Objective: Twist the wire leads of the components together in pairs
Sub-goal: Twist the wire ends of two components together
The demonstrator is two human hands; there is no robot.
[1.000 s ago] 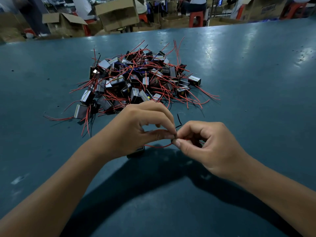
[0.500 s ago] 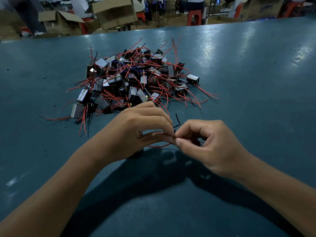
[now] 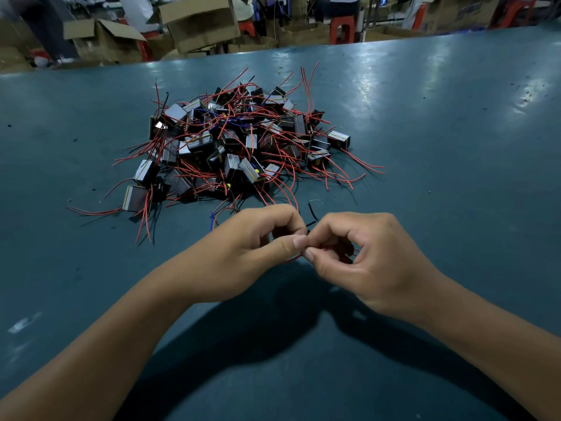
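A pile of small boxy components (image 3: 236,147) with red and black wire leads lies on the teal table (image 3: 440,153), beyond my hands. My left hand (image 3: 252,253) and my right hand (image 3: 364,262) meet fingertip to fingertip in front of the pile. Both pinch thin wire leads (image 3: 312,221) between thumb and forefinger; a black lead sticks up just above the pinch and a red loop shows below it. The component these leads belong to is hidden under my left hand.
Beyond the table's far edge stand open cardboard boxes (image 3: 200,22), red stools (image 3: 341,28) and people at other benches. Loose red leads (image 3: 358,168) spread out from the pile's right and left sides across the table.
Both hands stayed together at the pinch. The component's dark body, seen under my left hand a second ago, is hidden now. The fingertips shifted slightly against each other.
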